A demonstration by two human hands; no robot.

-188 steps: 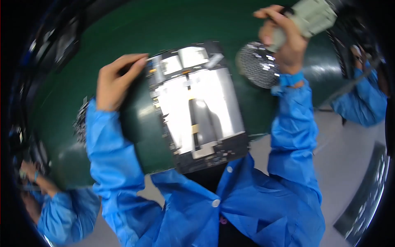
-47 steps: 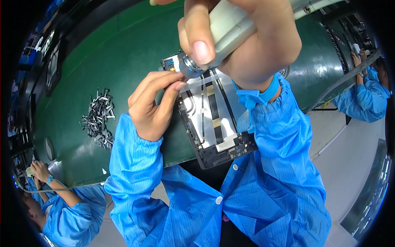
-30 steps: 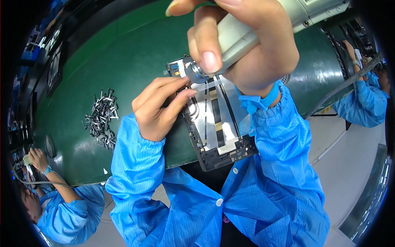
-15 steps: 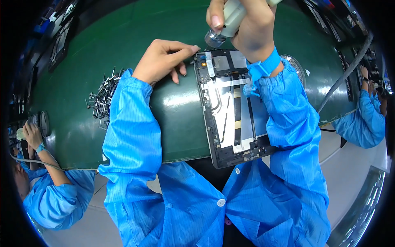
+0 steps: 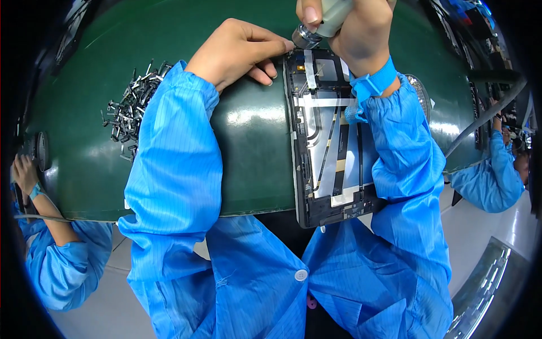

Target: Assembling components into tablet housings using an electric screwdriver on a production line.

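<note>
An opened tablet frame (image 5: 330, 141) with silver shielding, tape strips and flat cables lies on the green table (image 5: 169, 34), its near end overhanging the table edge. My right hand (image 5: 353, 34) grips a grey electric screwdriver (image 5: 324, 17), its tip at the frame's far left corner. My left hand (image 5: 237, 51) rests palm-down on the table beside that corner, fingertips touching the frame's edge near the tool tip. A blue strap wraps my right wrist.
A heap of small dark metal parts (image 5: 131, 104) lies on the table to the left. A round metal dish (image 5: 420, 96) shows partly behind my right forearm. Co-workers in blue sleeves sit at far left (image 5: 51, 248) and far right (image 5: 491, 169). A grey cable (image 5: 480, 121) runs at right.
The view has swung from looking closely at the tool to looking down on the frame. My left hand has shifted from lying over the frame to resting at its far left corner.
</note>
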